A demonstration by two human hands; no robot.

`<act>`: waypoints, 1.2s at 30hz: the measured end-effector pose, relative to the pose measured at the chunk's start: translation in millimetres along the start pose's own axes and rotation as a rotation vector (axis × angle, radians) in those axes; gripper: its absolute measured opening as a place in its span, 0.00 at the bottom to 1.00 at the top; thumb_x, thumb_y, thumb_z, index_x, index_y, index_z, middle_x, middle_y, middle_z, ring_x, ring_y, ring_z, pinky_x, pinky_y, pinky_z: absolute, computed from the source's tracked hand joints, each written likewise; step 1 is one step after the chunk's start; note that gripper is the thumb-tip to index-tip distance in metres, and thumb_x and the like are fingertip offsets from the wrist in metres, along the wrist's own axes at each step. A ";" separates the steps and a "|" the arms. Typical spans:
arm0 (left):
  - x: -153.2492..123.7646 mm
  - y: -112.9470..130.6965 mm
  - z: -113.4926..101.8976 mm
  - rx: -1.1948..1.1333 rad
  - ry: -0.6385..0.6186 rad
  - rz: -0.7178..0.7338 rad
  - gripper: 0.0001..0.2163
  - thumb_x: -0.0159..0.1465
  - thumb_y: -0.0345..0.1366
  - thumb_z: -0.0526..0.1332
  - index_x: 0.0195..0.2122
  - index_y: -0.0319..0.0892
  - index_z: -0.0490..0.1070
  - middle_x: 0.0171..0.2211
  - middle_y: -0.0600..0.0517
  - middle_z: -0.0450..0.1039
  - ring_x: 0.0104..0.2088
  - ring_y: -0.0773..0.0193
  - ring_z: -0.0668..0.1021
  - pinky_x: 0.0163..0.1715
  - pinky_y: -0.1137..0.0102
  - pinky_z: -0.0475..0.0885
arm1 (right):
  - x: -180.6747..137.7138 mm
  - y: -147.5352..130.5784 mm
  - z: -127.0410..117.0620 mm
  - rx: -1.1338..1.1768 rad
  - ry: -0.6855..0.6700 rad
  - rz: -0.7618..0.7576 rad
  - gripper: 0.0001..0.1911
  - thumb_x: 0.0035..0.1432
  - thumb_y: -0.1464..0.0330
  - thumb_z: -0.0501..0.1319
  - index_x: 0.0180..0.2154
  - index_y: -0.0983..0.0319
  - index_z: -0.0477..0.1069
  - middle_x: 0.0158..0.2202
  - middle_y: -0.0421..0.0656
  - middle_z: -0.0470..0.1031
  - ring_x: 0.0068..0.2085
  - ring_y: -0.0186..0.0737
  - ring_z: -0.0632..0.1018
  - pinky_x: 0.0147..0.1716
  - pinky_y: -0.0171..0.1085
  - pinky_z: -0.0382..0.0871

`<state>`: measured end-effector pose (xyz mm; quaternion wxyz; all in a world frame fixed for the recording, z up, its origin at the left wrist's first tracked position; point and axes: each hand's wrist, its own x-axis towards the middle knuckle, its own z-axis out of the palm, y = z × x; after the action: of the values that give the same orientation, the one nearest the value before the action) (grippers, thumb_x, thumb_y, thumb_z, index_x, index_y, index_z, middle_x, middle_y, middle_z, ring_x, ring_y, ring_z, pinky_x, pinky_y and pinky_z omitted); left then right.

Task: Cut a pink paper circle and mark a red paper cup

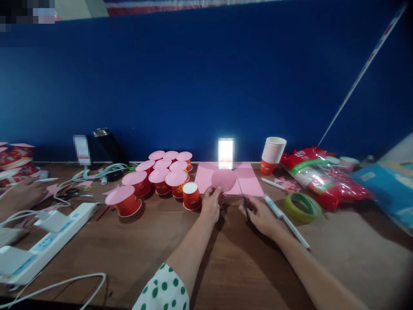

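Observation:
Between the thumb and fingers of my left hand (212, 204) is a round pink paper disc (224, 180), held up above pink sheets (254, 183) on the table. My right hand (260, 214) is closed around the dark handles of a pair of scissors (246, 207), blades pointing away from me near the disc's right edge. Left of my left hand stands an upside-down red paper cup (191, 197) with a bare white base. Behind and beside it, several red cups carry pink paper discs on top, one of them a nearer disc-topped cup (128, 206).
On the right are a stack of cups (272, 156), a roll of tape (302, 208), a red plastic bag (325, 176) and pens (272, 206). A lit phone (226, 153) leans at the back. A power strip (51, 241) with cables lies left, near another person's hand (22, 196).

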<state>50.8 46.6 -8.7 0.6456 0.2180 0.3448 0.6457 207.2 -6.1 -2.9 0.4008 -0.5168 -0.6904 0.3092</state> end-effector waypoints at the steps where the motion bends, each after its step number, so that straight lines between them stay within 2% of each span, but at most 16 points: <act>1: 0.5 0.1 -0.1 -0.001 0.006 -0.005 0.16 0.42 0.35 0.69 0.31 0.39 0.68 0.28 0.55 0.71 0.25 0.74 0.72 0.28 0.76 0.68 | -0.3 -0.5 0.0 0.008 -0.013 0.006 0.19 0.53 0.66 0.58 0.48 0.64 0.66 0.31 0.42 0.72 0.31 0.38 0.72 0.30 0.34 0.68; 7: 0.3 -2.4 -2.2 0.064 -0.018 0.018 0.15 0.44 0.38 0.69 0.29 0.39 0.66 0.22 0.58 0.67 0.21 0.74 0.71 0.17 0.79 0.58 | -0.6 4.4 1.0 0.038 -0.050 -0.015 0.22 0.54 0.65 0.57 0.50 0.63 0.64 0.35 0.44 0.74 0.35 0.40 0.74 0.34 0.36 0.71; 13: 1.5 -5.9 -2.7 0.020 -0.006 0.037 0.15 0.43 0.37 0.69 0.25 0.39 0.64 0.22 0.57 0.66 0.22 0.73 0.71 0.25 0.76 0.65 | 1.3 9.8 1.1 -0.020 -0.061 -0.024 0.23 0.53 0.65 0.57 0.51 0.62 0.64 0.38 0.44 0.75 0.38 0.42 0.75 0.35 0.36 0.71; 21: 3.6 -8.5 -2.5 -0.001 -0.010 0.048 0.12 0.44 0.35 0.68 0.26 0.38 0.66 0.22 0.56 0.67 0.23 0.73 0.70 0.28 0.75 0.66 | 2.0 11.4 2.6 -0.094 -0.069 -0.030 0.21 0.55 0.62 0.55 0.50 0.61 0.63 0.39 0.46 0.75 0.36 0.42 0.76 0.38 0.39 0.71; 23: 3.4 -8.5 -2.3 -0.007 -0.015 0.054 0.11 0.44 0.34 0.68 0.26 0.37 0.67 0.22 0.56 0.68 0.23 0.73 0.70 0.28 0.75 0.66 | 1.9 11.0 3.8 -0.044 -0.009 0.007 0.20 0.54 0.61 0.57 0.48 0.61 0.61 0.37 0.46 0.75 0.35 0.42 0.76 0.34 0.38 0.71; 26: 1.7 -6.5 -1.9 -0.033 -0.024 0.036 0.12 0.44 0.34 0.68 0.27 0.37 0.68 0.24 0.54 0.69 0.25 0.72 0.71 0.29 0.75 0.67 | 1.9 7.4 3.2 -0.018 0.128 0.058 0.18 0.50 0.58 0.60 0.39 0.60 0.60 0.27 0.42 0.73 0.28 0.40 0.75 0.26 0.35 0.70; 29: -0.5 -3.9 -1.7 -0.064 -0.019 -0.002 0.13 0.43 0.34 0.69 0.27 0.38 0.68 0.25 0.55 0.69 0.25 0.72 0.72 0.30 0.74 0.68 | 2.2 2.9 0.1 -0.167 0.202 0.036 0.15 0.48 0.55 0.59 0.26 0.58 0.59 0.19 0.38 0.68 0.22 0.37 0.71 0.21 0.33 0.64; 32: -0.8 -3.3 -2.1 -0.073 -0.020 -0.013 0.14 0.42 0.34 0.70 0.27 0.38 0.67 0.25 0.55 0.68 0.25 0.73 0.71 0.30 0.74 0.69 | 2.6 0.8 -2.4 -0.288 0.208 0.032 0.17 0.49 0.54 0.56 0.20 0.58 0.58 0.16 0.38 0.66 0.20 0.35 0.68 0.20 0.33 0.61; 36: 1.1 -4.9 -2.4 -0.072 -0.018 0.000 0.14 0.42 0.34 0.70 0.27 0.38 0.67 0.24 0.55 0.68 0.24 0.73 0.71 0.29 0.75 0.68 | 2.9 2.8 -2.7 -0.220 0.147 0.048 0.13 0.53 0.58 0.53 0.23 0.59 0.60 0.19 0.40 0.69 0.22 0.36 0.69 0.21 0.33 0.61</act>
<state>52.3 47.0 -13.9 0.6562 0.2005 0.3155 0.6555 210.4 -2.5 -3.3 0.3836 -0.5953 -0.6765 0.2022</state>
